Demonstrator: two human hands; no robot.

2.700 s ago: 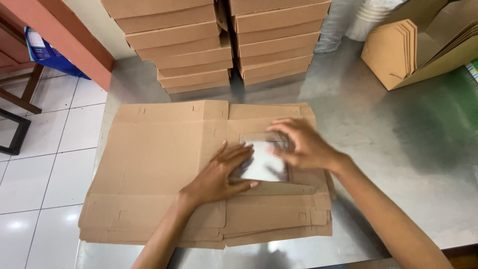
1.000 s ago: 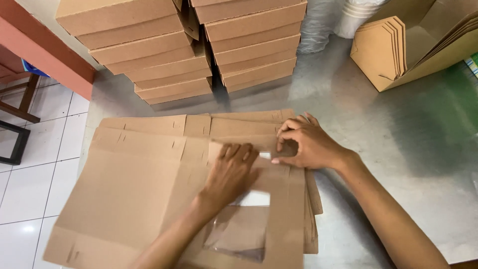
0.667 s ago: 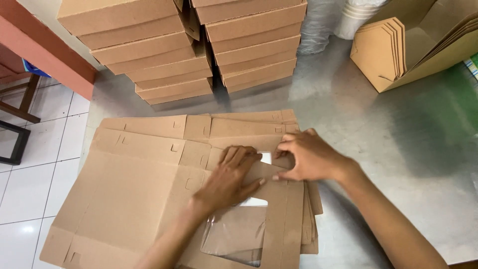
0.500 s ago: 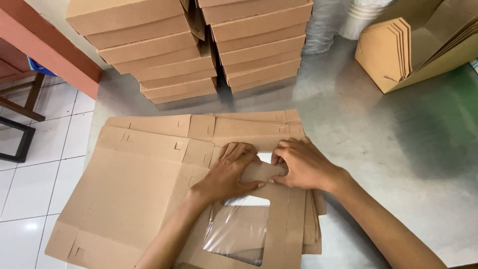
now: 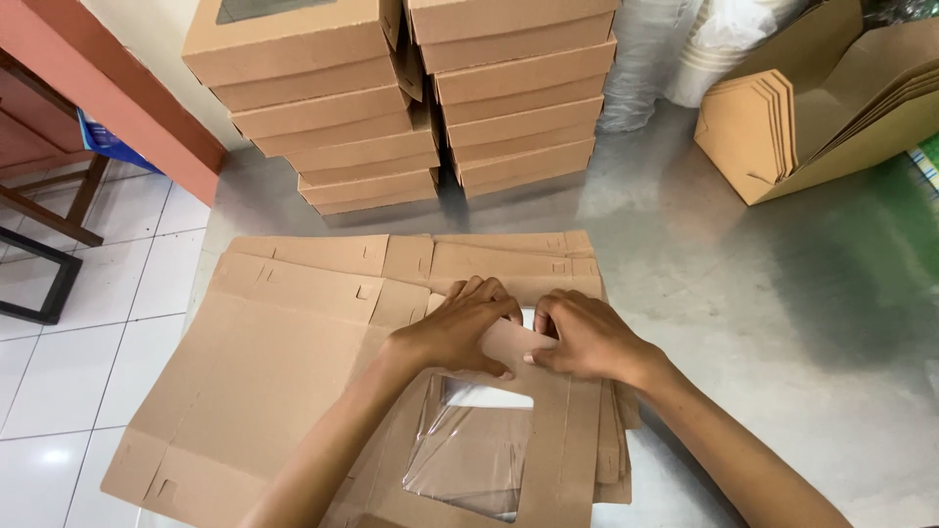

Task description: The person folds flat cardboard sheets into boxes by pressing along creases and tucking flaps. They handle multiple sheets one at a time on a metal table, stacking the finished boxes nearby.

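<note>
A flat brown cardboard box blank (image 5: 293, 391) with a clear film window (image 5: 479, 450) is lying on top of a pile of similar blanks (image 5: 509, 259) on a grey metal table (image 5: 782, 323), directly below the camera. The left hand (image 5: 460, 328) and the right hand (image 5: 587, 337) are meeting at the panel strip just above the window. Both are pinching the cardboard edge there, fingers curled over the top and thumbs pressing from the near side, knuckles almost touching. The window panel is lifting slightly off the pile, tilting toward the viewer; the rest of the blank is spreading out to the left, overhanging the table edge above a white tiled floor (image 5: 68, 362).

Beyond the hands, two stacks of folded brown boxes (image 5: 411, 108) are standing side by side at the far edge of the table; the topmost box of the left stack is showing a window in its lid. To the far right, an open cardboard carton (image 5: 831, 117) is holding a bundle of flat blanks on edge. A red-brown wooden counter (image 5: 147, 108) is running along the upper left.
</note>
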